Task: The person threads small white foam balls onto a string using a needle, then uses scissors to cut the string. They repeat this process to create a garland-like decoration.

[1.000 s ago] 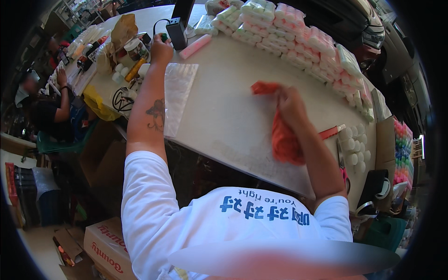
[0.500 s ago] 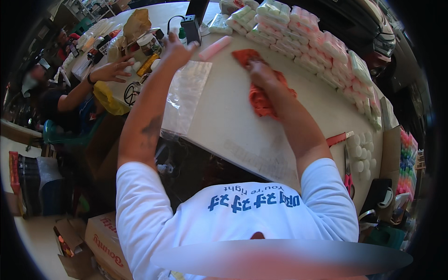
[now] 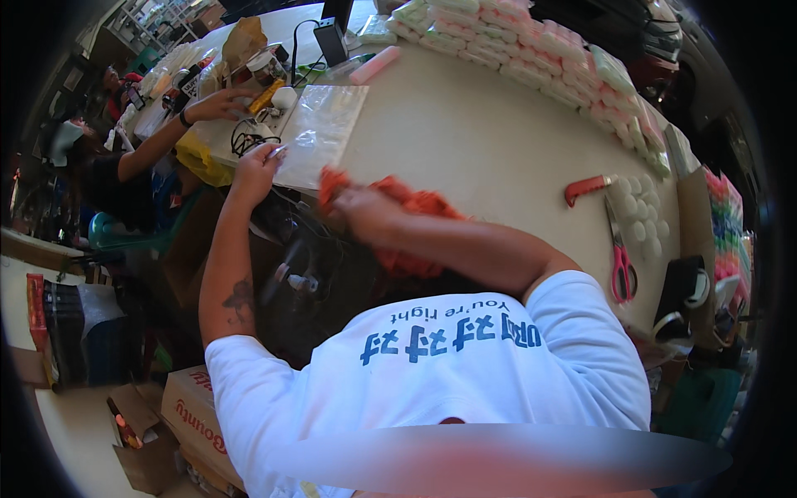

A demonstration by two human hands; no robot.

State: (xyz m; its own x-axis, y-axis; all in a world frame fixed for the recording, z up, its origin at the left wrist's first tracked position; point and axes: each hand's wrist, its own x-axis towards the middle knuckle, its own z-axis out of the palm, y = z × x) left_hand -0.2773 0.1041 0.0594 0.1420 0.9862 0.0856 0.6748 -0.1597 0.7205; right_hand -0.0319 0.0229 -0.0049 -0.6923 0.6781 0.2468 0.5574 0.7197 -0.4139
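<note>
Orange cloth (image 3: 407,228) bunching up at the near edge of the white table (image 3: 498,149), long axis running roughly left-right along that edge. Getting gripped by the right hand (image 3: 365,212), clamped on its left end, so definitely the nearer hand. Sitting just left and a bit further out: clear plastic bag (image 3: 320,133) lying flat, with the left hand (image 3: 253,166) pinching its near corner. Hands apart, though not by much. Lying well off to the right: red box cutter (image 3: 585,189) and pink-handled scissors (image 3: 620,257).
</note>
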